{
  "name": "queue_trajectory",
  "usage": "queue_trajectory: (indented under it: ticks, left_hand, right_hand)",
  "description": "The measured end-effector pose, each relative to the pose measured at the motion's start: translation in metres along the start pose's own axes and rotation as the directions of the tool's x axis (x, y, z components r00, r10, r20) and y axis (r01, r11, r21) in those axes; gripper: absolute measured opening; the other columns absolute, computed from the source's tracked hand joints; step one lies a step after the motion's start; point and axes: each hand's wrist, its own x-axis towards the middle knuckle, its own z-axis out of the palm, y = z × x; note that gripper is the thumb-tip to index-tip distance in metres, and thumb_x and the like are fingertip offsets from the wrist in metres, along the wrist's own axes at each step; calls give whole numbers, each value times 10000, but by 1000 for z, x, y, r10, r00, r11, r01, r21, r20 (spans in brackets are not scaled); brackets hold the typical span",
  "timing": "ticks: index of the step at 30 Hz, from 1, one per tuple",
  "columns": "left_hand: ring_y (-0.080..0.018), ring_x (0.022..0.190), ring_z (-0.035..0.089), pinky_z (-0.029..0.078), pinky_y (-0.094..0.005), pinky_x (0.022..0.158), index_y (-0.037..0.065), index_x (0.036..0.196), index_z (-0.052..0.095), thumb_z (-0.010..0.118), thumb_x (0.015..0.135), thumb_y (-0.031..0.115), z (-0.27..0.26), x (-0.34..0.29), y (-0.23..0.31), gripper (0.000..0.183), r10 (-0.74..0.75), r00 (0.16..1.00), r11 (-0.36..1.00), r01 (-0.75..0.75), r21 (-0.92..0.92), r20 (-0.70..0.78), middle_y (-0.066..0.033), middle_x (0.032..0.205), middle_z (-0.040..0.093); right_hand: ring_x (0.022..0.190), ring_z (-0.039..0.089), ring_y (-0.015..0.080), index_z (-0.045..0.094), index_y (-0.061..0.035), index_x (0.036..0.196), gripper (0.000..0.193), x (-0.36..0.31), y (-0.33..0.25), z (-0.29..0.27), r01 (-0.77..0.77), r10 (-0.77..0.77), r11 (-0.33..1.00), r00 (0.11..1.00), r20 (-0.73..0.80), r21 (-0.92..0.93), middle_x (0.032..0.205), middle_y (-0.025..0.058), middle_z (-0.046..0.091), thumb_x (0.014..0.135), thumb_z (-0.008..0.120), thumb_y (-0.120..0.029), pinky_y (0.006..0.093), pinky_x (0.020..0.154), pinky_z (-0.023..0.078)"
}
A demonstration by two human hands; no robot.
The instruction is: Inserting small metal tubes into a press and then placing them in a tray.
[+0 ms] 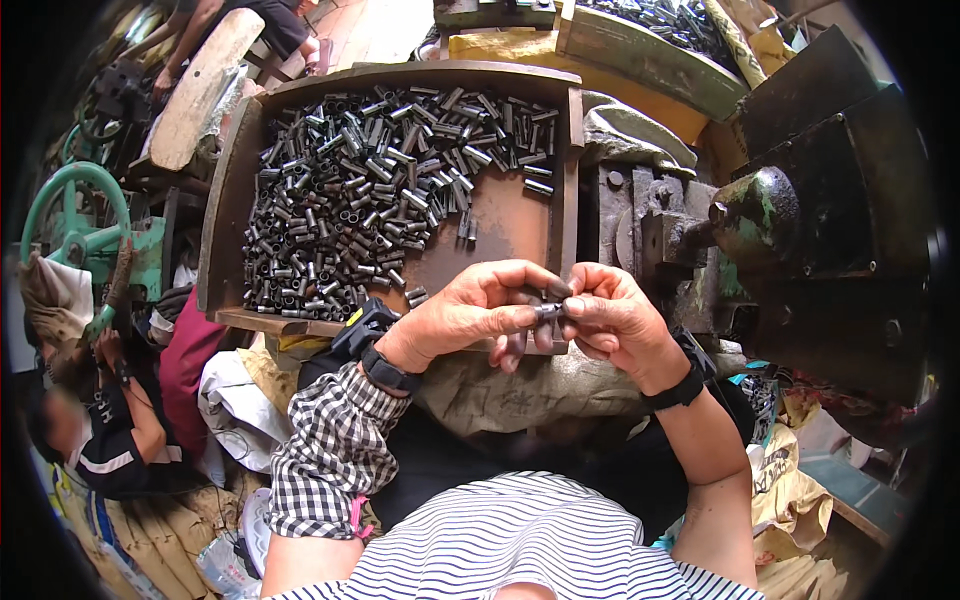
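The tube is pinched in the grip of left hand and right hand, while tubes heap the tray at eleven o'clock, finished or waiting unclear.

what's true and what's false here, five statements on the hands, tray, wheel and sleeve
1. The left hand and right hand hold one small metal piece. True.
2. The tray holds many metal tubes. True.
3. Those tubes cover its whole floor. False: the lower right is bare.
4. The far-left wheel is red. False: that wheel is green.
5. The right arm wears the checked sleeve. False: the checked sleeve is on the left arm.
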Motion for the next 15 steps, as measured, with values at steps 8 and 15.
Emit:
queue_trajectory:
  ticks: [8, 15]
  left_hand:
    - [-53, 573, 584, 439, -157, 451, 33, 1214, 403, 611, 882, 154, 1, 0, -7, 410, -67, 997, 980, 61, 188, 25, -59, 874, 644]
    - [-48, 581, 567, 465, -172, 487, 42, 1233, 436, 549, 900, 67, 2, 0, -1, 352, 97, 983, 807, 15, 591, -156, -49, 901, 614]
  right_hand:
    - [396, 471, 42, 538, -28, 881, 134, -2, 6, -3, -90, 91, 996, 995, 45, -26, 702, 126, 639, 822, 657, -48, 155, 343, 341]
    - [433, 512, 53, 567, -19, 813, 133, 19, 7, 8, 33, -111, 885, 984, -141, -464, 670, 56, 621, 824, 662, -111, 176, 352, 367]
